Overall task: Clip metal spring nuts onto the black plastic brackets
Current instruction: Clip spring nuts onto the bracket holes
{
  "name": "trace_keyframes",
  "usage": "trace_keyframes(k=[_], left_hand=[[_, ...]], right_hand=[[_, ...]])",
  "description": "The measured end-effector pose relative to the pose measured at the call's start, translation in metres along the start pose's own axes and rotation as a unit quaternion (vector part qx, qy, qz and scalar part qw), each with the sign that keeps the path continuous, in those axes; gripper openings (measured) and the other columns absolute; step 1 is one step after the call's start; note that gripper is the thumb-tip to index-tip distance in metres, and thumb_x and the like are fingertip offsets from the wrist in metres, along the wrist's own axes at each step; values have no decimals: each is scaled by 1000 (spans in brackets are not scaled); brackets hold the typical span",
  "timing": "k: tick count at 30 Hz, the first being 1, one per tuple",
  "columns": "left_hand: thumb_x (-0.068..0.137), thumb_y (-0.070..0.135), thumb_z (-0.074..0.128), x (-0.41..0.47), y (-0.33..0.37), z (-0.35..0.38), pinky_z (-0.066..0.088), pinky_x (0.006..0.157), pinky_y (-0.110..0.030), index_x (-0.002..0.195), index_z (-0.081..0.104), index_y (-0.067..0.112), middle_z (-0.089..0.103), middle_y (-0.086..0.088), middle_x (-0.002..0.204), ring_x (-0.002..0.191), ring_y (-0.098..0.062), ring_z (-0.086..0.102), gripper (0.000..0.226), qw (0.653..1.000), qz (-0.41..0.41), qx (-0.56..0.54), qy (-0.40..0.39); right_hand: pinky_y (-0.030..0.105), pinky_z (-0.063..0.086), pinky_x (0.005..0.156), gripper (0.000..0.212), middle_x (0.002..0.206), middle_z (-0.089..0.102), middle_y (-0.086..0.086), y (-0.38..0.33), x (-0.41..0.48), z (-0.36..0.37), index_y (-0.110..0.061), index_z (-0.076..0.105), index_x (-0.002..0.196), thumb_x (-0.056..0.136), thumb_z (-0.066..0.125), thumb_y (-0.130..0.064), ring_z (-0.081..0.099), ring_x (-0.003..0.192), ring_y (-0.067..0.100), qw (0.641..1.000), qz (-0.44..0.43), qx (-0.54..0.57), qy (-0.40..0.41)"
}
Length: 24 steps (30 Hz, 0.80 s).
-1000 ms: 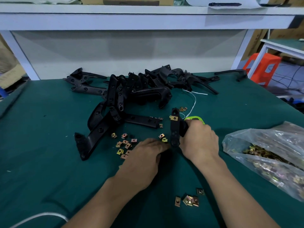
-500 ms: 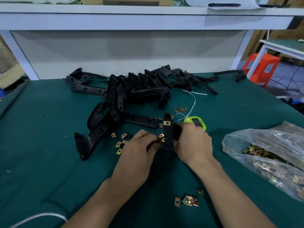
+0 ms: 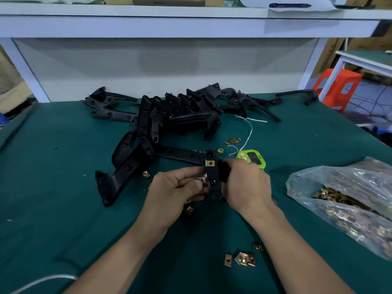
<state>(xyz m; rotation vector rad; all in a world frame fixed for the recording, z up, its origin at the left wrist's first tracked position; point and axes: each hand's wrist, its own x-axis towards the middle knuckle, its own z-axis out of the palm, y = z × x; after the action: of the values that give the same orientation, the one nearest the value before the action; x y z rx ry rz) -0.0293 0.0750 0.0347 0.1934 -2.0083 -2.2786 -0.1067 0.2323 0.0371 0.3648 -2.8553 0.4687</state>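
Our right hand (image 3: 246,185) grips a black bracket (image 3: 212,177) just above the desk (image 3: 63,187), fingers (image 3: 232,165) curled round its right edge. Its long axis runs straight away from us. One spring nut (image 3: 210,163) already sits clipped near the far end. Our left hand (image 3: 176,192) pinches a second nut (image 3: 203,180) between thumb and forefinger, right at the bracket's left edge about midway along. The push, we judge, goes rightward across the long axis, and the left hand makes it. The green timer (image 3: 252,161) behind has a screen, but nothing on it is readable.
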Motion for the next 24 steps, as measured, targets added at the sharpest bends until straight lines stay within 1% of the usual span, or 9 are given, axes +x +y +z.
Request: trace_keyframes(k=[5, 7, 10, 13, 16, 19, 21, 22, 24], left_hand=[[93, -1, 65, 0, 0, -1, 58, 66, -23, 101, 74, 5, 78, -11, 88, 75, -17, 75, 13, 999, -30, -22, -11], [92, -2, 65, 0, 1, -2, 58, 65, -23, 98, 74, 3, 78, -11, 86, 74, -17, 74, 12, 999, -38, -18, -22], [91, -2, 68, 0, 2, -4, 58, 64, -23, 92, 77, 3, 78, -14, 85, 73, -19, 74, 11, 998, -46, 4, -33], [89, -3, 69, -1, 2, -5, 58, 63, -23, 88, 78, 4, 77, -18, 84, 72, -21, 74, 13, 997, -58, 10, -40], [88, -4, 71, -2, 3, -6, 58, 62, -24, 86, 78, 3, 76, -20, 83, 71, -23, 74, 10, 997, -69, 16, -45], [86, -5, 71, -2, 3, -6, 58, 61, -25, 82, 77, 3, 76, -21, 82, 70, -24, 74, 11, 995, -79, 30, -51], [86, -6, 71, -2, 4, -6, 58, 60, -25, 79, 78, 7, 75, -21, 79, 69, -25, 74, 16, 995, -81, 28, -52], [87, -6, 70, -2, 5, -6, 58, 60, -25, 77, 79, 9, 75, -19, 78, 68, -24, 73, 20, 995, -82, 25, -55], [87, -7, 67, -1, 7, -6, 58, 59, -25, 75, 80, 13, 74, -17, 76, 66, -23, 73, 26, 994, -86, 16, -66]], right_hand=[[31, 33, 61, 27, 59, 35, -9, 1, 1, -2, -30, 65, 94, 78, 62, -8, 42, 65, 27, 1000, -3, -22, 3], [31, 33, 60, 30, 60, 36, -9, 1, 1, -3, -31, 64, 93, 79, 59, -5, 43, 65, 27, 999, -9, -31, 6], [32, 31, 60, 28, 58, 33, -9, 1, 0, -3, -31, 61, 89, 80, 58, -5, 49, 66, 29, 999, -18, -36, 9], [31, 31, 59, 26, 58, 33, -10, 1, 1, -2, -31, 61, 89, 80, 58, -6, 43, 65, 27, 999, -23, -38, 8], [31, 31, 58, 24, 59, 36, -9, 1, 1, -2, -30, 59, 87, 80, 58, -7, 44, 63, 27, 999, -25, -42, 14], [31, 34, 60, 25, 65, 48, -6, -1, -1, -1, -30, 60, 90, 80, 61, -7, 46, 65, 27, 999, -23, -29, 4], [31, 36, 61, 27, 72, 57, -3, -1, -1, -1, -31, 60, 90, 80, 62, -7, 52, 69, 29, 1000, -20, -11, -11], [32, 36, 62, 26, 73, 57, -3, -1, -1, -1, -31, 59, 89, 80, 62, -7, 54, 71, 30, 1000, -19, -4, -13], [31, 36, 62, 25, 69, 51, -5, -1, -1, 0, -31, 58, 86, 79, 62, -7, 50, 70, 30, 1000, -14, 6, -13]])
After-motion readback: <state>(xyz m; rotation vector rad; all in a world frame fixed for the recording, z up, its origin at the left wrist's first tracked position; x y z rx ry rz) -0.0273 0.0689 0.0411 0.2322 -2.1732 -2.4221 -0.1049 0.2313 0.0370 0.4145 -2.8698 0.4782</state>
